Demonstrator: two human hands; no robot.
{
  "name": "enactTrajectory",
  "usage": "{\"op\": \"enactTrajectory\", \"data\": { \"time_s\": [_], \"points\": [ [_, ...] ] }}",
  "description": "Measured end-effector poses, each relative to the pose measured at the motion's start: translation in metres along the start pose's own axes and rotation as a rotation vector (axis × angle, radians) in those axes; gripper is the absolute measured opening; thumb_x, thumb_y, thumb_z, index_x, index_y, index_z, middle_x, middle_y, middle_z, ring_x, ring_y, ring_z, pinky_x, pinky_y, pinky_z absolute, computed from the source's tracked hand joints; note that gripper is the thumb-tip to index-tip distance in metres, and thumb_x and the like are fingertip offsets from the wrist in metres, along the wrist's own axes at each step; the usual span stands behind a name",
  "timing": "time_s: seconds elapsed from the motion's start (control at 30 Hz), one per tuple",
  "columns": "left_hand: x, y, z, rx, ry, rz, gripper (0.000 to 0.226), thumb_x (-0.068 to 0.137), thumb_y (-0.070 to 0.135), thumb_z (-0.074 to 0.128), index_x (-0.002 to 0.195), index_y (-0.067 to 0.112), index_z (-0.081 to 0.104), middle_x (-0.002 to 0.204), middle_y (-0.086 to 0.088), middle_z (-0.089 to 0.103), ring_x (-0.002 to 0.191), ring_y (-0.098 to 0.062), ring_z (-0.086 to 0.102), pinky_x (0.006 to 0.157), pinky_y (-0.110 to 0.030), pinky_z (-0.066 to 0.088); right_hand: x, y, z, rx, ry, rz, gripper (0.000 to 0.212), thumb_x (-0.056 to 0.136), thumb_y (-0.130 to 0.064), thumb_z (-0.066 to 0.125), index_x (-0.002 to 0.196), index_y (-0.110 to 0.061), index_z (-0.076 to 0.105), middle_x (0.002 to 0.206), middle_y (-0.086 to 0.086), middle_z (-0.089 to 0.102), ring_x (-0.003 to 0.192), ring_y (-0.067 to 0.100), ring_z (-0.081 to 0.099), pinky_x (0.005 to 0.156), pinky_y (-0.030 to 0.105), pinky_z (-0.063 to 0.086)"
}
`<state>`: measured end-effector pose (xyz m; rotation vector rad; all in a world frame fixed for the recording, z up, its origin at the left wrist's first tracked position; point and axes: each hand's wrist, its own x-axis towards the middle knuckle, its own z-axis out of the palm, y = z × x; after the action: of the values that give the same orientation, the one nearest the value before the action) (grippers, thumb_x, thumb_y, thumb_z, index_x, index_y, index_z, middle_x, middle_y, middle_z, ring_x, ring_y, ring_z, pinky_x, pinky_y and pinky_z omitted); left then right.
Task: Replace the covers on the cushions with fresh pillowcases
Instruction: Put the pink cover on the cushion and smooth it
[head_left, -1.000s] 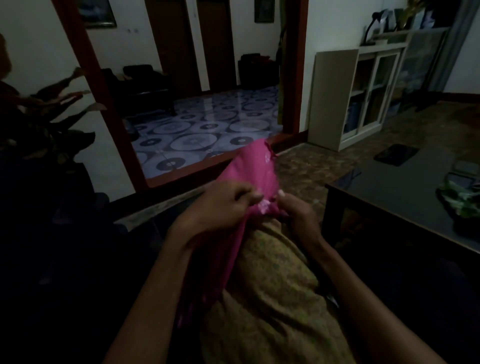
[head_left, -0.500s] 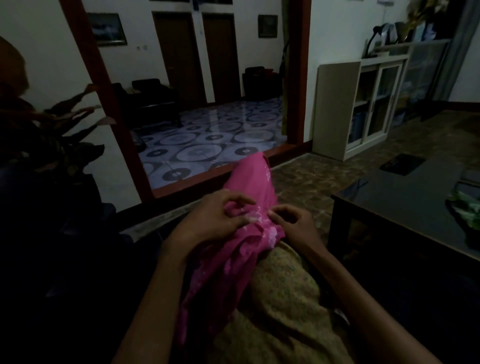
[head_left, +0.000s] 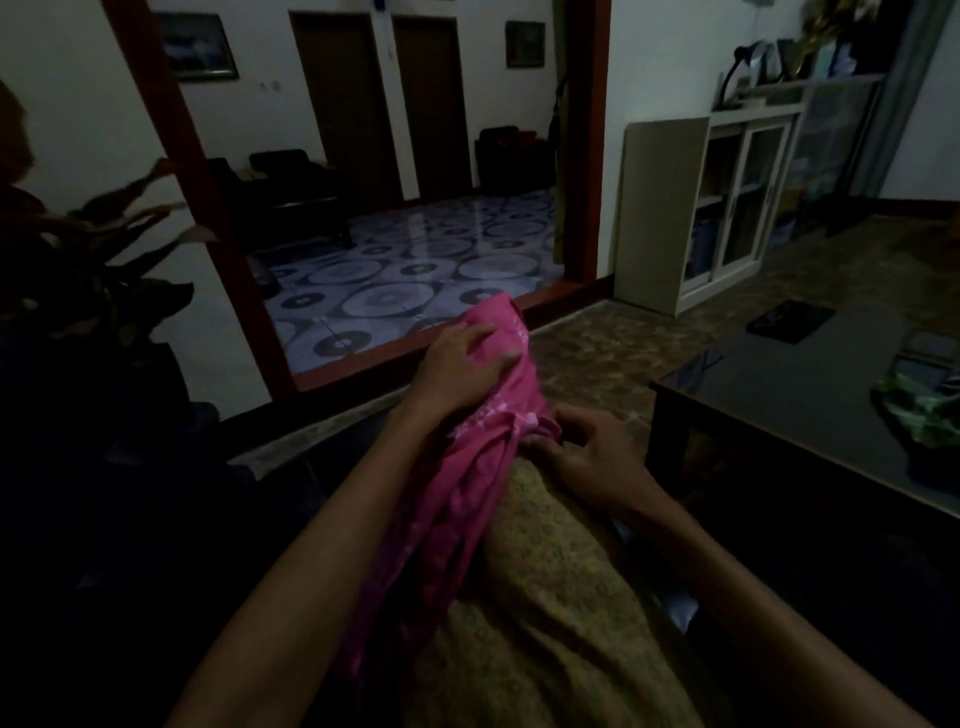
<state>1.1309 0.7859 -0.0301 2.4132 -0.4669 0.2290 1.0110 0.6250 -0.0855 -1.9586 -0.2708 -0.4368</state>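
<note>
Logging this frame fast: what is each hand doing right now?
Left hand: fingers fairly straight, resting on the pink pillowcase.
Right hand: fingers curled, pinching the pillowcase's bunched edge.

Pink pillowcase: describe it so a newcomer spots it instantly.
Start from the person's two forearms in the foreground. Between the left hand and right hand lies the pink pillowcase, bunched over the far end of an olive patterned cushion. It is the only bright pink thing here.
</note>
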Motion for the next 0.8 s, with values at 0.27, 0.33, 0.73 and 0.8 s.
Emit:
{"op": "enactTrajectory", "data": {
  "time_s": [0.27,0.33,0.73,0.8],
  "points": [
    [0.001,0.001,0.011,-0.032,0.122,0.005,0.064,0.069,0.027,0.081,0.126,0.029,0.053,0.134,-0.004,0.055,0.115,-0.024,0.057,0.094,-0.037,0.049,-0.042,0.002,0.015,-0.389,0.385,-0.35,0.022,0.095,-0.024,0.062,0.076,-0.013,0.057,0.075,-0.002,0.054,0.064,0.012,0.05,0.057,0.03,0.034],
    [-0.006,0.001,0.011,-0.053,0.127,0.004,0.058,0.07,0.026,0.078,0.123,0.03,0.055,0.133,-0.002,0.057,0.115,-0.023,0.058,0.096,-0.037,0.049,-0.047,-0.001,0.013,-0.351,0.284,-0.321,0.035,0.098,-0.033,0.057,0.071,-0.012,0.052,0.068,-0.001,0.051,0.061,0.015,0.049,0.055,0.038,0.039],
    [-0.027,0.005,0.005,0.227,0.324,0.11,0.018,0.086,0.034,0.075,0.097,0.021,0.079,0.104,-0.001,0.072,0.096,-0.021,0.067,0.083,-0.037,0.055,-0.058,-0.015,0.028,-0.059,0.023,-0.178,0.033,0.094,-0.05,0.061,0.083,-0.019,0.066,0.073,-0.007,0.063,0.066,0.009,0.058,0.059,0.024,0.044],
    [-0.033,0.008,-0.002,0.255,0.317,0.08,0.016,0.088,0.03,0.072,0.095,0.018,0.079,0.099,-0.003,0.075,0.094,-0.023,0.069,0.082,-0.038,0.055,-0.057,-0.017,0.026,0.064,0.05,-0.07,0.033,0.091,-0.049,0.064,0.08,-0.019,0.07,0.073,-0.004,0.067,0.068,0.013,0.062,0.062,0.025,0.047]
  ]
}}
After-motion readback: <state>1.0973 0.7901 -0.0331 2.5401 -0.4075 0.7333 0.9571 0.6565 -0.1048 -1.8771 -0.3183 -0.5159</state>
